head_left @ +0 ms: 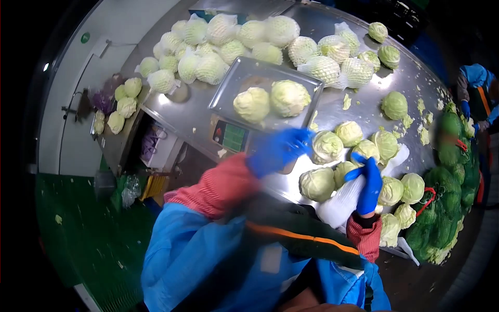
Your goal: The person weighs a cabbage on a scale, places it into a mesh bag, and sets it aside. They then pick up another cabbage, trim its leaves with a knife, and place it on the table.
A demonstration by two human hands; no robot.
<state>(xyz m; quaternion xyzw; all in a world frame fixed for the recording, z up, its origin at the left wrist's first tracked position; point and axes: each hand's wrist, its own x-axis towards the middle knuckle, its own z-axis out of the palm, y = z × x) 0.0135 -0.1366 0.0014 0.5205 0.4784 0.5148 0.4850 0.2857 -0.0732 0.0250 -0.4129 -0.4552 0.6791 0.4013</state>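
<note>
My right hand point(368, 186), in a blue glove, is shut on a white foam net sleeve point(340, 204) that hangs over the near edge of the steel table point(358, 112). My left hand point(278, 151), also gloved in blue, is motion-blurred beside a bare cabbage point(326, 147); its grip is unclear. Several more bare cabbages point(318, 183) lie around both hands. Two cabbages point(270, 100) rest on the metal tray point(234, 83) of a scale with a green display point(232, 138).
Several netted cabbages point(223, 44) are piled at the table's far side. Green mesh sacks of cabbages point(447, 203) stand at the right. Another person's sleeve and blue glove point(474, 86) show at far right. More cabbages sit on a lower shelf point(122, 104) at left. Leaf scraps litter the table.
</note>
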